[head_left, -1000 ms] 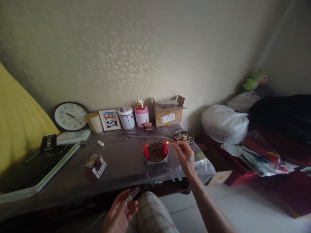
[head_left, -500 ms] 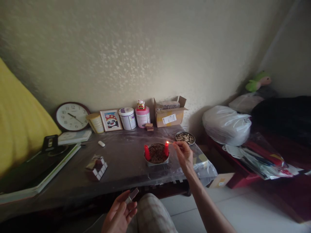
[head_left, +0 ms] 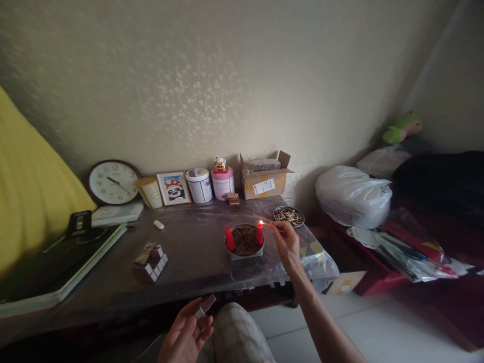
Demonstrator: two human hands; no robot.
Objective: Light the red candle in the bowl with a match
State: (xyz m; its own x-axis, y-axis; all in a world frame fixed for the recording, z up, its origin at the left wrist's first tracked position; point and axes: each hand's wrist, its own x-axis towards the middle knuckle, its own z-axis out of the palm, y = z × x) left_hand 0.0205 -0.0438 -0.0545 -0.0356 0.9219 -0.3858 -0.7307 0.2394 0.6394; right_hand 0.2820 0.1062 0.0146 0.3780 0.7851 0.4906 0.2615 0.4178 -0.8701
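Observation:
Pinched in my right hand (head_left: 286, 242) is a thin matchstick (head_left: 265, 223), its tip in a small flame at the top of the right red candle (head_left: 259, 235). That candle stands upright in a round bowl (head_left: 245, 256) of dark grains. The left red candle (head_left: 229, 239) stands at the bowl's other side, with no flame showing. My left hand (head_left: 188, 330) is low in front of the table, fingers curled round a small matchbox (head_left: 205, 306). Behind my right hand, a round tin (head_left: 288, 216) holds several matchsticks.
On the table (head_left: 189, 242) are a cube puzzle (head_left: 151, 263), a white eraser-like piece (head_left: 158, 225) and a large green-black board (head_left: 71, 262). Along the wall stand a clock (head_left: 114, 182), a picture frame (head_left: 174, 188), tubs and a cardboard box (head_left: 264, 182). White bags (head_left: 353, 195) lie at right.
Both hands keep almost the same places, the match still at the right candle. The whole view has shifted very slightly.

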